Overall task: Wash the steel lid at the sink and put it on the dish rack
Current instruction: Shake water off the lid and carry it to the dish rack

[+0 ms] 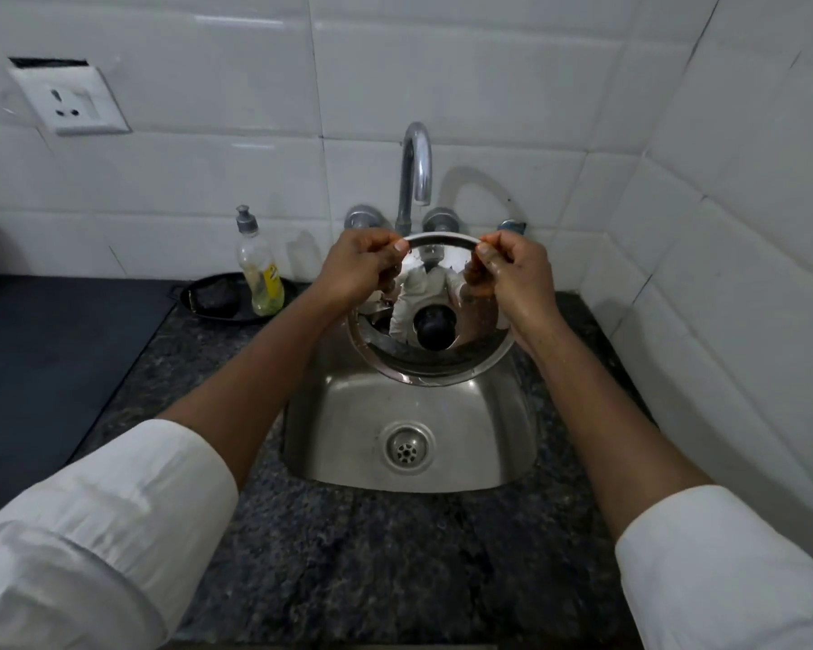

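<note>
Far left on the tiled wall (489, 63): a white power socket (69, 101). Below it, a dark cooktop surface (43, 349) beside the speckled granite counter (395, 555). Further right, at the back of the counter, a black oval dish (217, 316) holding a dark scrubber (217, 295), with a clear dish-soap bottle (259, 269) standing upright in it, yellow label, grey cap.

Left hand (357, 269), white sleeve (90, 523) rolled up the forearm, pinched on the upper left rim of the steel lid (435, 363), thumb on the near face. Lid held tilted over the back of the steel sink (348, 438), shiny inner face toward the camera, directly below the curved chrome tap (416, 171). No water seen running. Drain (407, 447) visible in the basin beneath the lid.

Right hand (512, 274), wet-looking, clamped on the upper right rim of the same lid, thumb in front. Two tap valves (437, 218) behind the hands.
</note>
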